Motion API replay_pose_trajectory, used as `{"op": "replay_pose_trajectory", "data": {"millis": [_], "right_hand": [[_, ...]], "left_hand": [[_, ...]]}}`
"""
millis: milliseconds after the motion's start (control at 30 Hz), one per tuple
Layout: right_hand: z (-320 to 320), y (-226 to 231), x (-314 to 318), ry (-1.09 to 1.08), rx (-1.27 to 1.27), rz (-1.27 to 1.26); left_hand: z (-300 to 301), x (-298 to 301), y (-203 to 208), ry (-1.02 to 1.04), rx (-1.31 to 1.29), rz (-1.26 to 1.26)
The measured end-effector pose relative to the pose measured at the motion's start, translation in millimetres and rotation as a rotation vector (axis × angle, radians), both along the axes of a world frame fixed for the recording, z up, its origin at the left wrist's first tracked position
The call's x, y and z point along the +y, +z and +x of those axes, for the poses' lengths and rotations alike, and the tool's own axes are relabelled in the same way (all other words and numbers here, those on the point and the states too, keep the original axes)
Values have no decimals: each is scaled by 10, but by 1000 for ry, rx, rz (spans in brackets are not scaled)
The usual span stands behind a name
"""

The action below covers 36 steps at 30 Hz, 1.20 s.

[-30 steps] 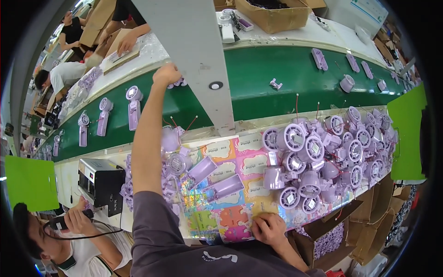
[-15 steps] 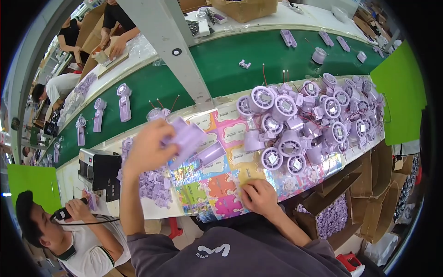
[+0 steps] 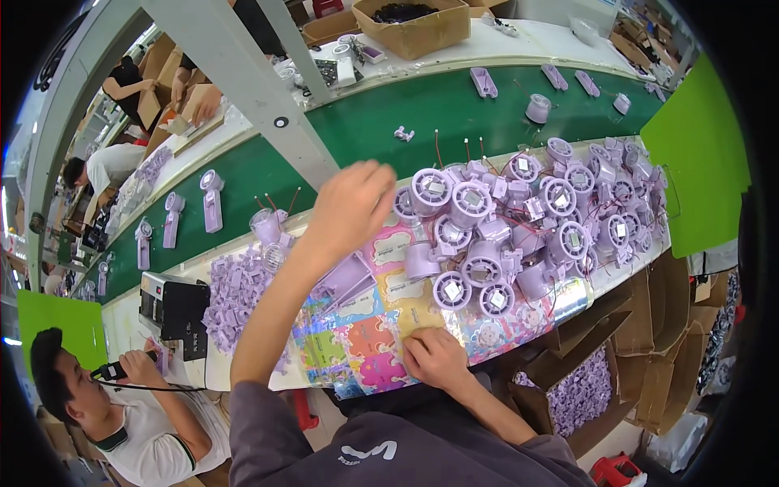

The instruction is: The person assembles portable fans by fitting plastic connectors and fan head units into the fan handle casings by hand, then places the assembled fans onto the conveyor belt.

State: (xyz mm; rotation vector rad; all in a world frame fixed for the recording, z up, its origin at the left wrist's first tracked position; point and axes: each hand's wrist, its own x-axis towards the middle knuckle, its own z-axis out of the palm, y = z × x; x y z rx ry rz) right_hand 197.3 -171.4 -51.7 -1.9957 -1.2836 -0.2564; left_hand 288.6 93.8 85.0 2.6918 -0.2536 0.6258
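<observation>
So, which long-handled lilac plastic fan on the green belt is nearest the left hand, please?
The rightmost long-handled lilac plastic fan; the others lie farther left, away from the left hand.

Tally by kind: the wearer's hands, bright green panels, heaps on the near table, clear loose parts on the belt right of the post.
Left hand, right hand: 2
Green panels: 2
Fan-head heap: 1
Small-part heap: 1
Handle shells: 3
Loose fan heads: 2
Bracket: 1
Total: 12
Belt, far right: unclear.
</observation>
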Motion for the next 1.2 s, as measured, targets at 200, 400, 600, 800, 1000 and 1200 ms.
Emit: {"op": "replay_pose_trajectory", "data": {"millis": [200,400,600,800,1000,1200], "right_hand": [[15,32,-4,54,33,-62],[29,57,23,102,51,-50],[50,51,-20,88,70,-61],[57,50,9,52,87,-33],[15,62,65,48,58,51],[12,139,-25,24,89,160]], "left_hand": [[1508,289,-626,283,136,0],[1775,529,-1101,317,359,176],[1173,269,-404,292,265,-27],[-163,-237,-7,83,-76,-24],[-1427,-657,-399,90,-82,-167],[-2112,-825,-883,386,-54,-220]]}}
